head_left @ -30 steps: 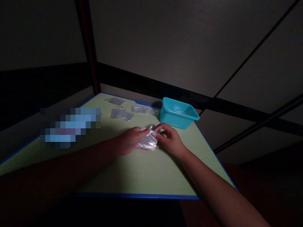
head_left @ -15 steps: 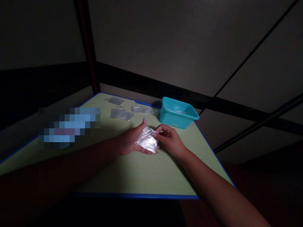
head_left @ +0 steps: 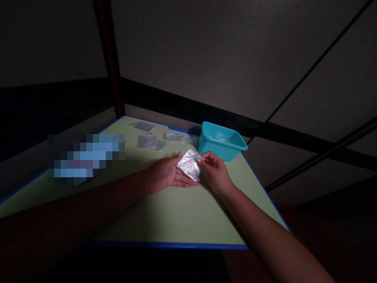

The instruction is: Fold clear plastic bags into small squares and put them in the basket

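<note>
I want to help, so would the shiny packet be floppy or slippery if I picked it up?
Probably floppy: the packet looks thin and wrinkled. It may be a bit slippery, because its surface looks smooth and glossy. I'd guess it's light too, since the right hand just pinches its edge.

green tabletop (head_left: 176,220) lay open along the near side, teal basin (head_left: 219,147) blocked far right, pixelated blue object (head_left: 88,159) obstructed the left

Tub (head_left: 222,142) on the table (head_left: 176,220), right of the flat packets (head_left: 151,142).
</note>
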Available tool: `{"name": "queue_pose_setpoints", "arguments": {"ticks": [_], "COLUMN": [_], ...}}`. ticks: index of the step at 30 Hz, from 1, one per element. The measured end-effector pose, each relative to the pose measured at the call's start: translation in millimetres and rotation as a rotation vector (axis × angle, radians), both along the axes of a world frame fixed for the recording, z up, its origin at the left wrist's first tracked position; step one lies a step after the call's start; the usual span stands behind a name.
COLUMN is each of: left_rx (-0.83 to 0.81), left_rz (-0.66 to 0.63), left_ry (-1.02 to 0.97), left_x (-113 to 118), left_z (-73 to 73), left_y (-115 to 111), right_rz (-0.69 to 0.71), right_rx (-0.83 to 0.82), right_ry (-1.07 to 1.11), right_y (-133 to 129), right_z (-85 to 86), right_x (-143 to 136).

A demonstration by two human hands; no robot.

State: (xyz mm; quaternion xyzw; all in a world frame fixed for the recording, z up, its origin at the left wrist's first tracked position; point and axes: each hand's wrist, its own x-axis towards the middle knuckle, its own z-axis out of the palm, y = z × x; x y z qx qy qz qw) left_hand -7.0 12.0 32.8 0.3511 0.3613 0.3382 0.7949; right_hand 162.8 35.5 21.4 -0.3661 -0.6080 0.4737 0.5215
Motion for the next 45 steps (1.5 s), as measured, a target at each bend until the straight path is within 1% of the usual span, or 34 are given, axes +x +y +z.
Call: {"name": "queue_pose_setpoints", "arguments": {"ticks": [2,7,11,15,20,25,33,38,42,45], "left_rx": [0.003,0.020,0.035,0.071,0.173,0.181,0.198,0.177,0.222,0.237], "left_rz": [0.014,-0.037,-0.029,-0.010,-0.013,0.090,0.055,0.077,0.121,0.191], "left_ry": [-0.002,0.015,0.063,0.097,0.101,0.125,0.219,0.314,0.339,0.374], "left_x": [0.5,0.8,2.1,2.5,0.5,-2.4,-4.9,-5.4,-7.0,-9.3], "left_z": [0.7,-2.4,-3.7,-4.8,-4.3,-4.8,-9.1,-7.3,-10.1,-13.6], "left_y": [-1.0,-3.0,-3.9,-4.1,-5.0,-1.9,0.8,2.3,5.5,8.6], "right_rz": [0.023,0.095,0.121,0.092,0.052,0.078,0.142,0.128,0.093,0.115], "right_rx": [-0.016,-0.061,-0.081,-0.081,-0.071,-0.111,-0.233,-0.210,-0.183,-0.189], "right_ry": [0.003,-0.023,-0.043,-0.023,0.014,0.051,0.077,0.120,0.151,0.155], "right_y": [-0.5,-2.3,-2.9,-2.7,-1.8,-1.7,-0.3,6.3,10.4,11.3], "right_z": [-0.4,-2.7,-3.1,-1.2,-0.4,-1.1,-1.2,-7.2,-11.4,-13.1], "right_x": [-0.6,-1.2,-0.9,-1.5,-1.8,-1.6,-0.4,-1.6,-4.2,-6.0]}}
